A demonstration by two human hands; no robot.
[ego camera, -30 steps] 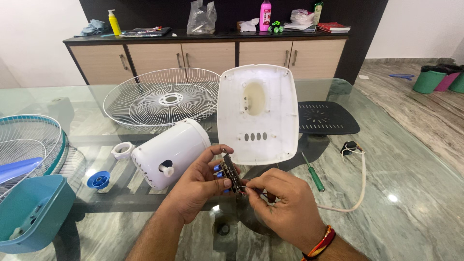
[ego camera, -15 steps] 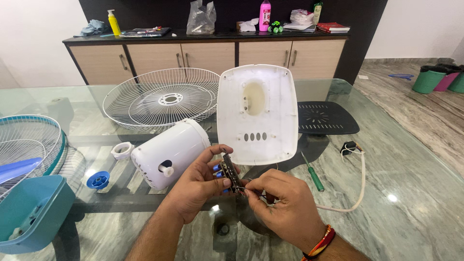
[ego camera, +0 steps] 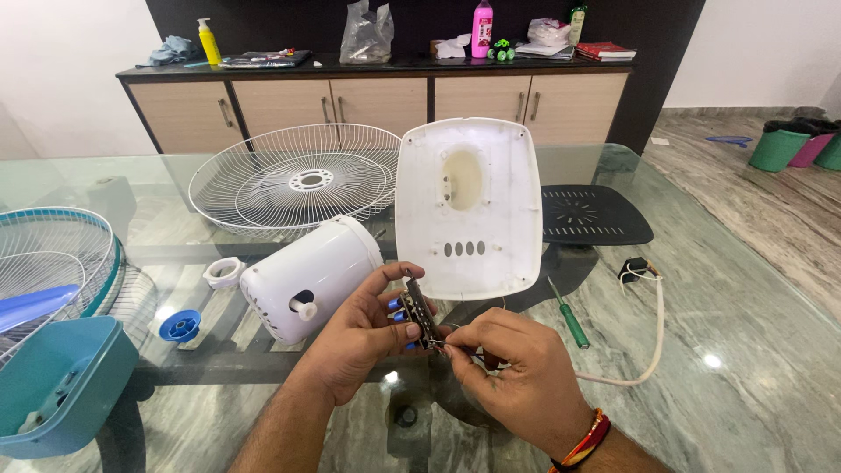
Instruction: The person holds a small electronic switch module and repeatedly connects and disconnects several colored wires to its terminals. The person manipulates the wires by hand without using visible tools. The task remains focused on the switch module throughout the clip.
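Near the front edge of the glass table, the person has a small switch block with blue buttons held up just above the glass. The left hand wraps around it, thumb on top and fingers curled underneath, pinching it by its ends. The right hand has thumb and forefinger pressed together on a thin wire right at the block's lower end, other fingers tucked in. Just behind the hands the white base cover stands propped up, with the white motor housing lying on its side to the left of it. A green screwdriver lies on the glass right of the hands, and a white power cord loops out toward the right edge. A wire fan guard lies flat toward the back edge, and a blue cap and a white ring lie further left. Honestly, for fiddly wire work like this, it'd probably go best keeping the block steady in the left hand and gripping the wire close to the terminal, so it doesn't bend or snap off.
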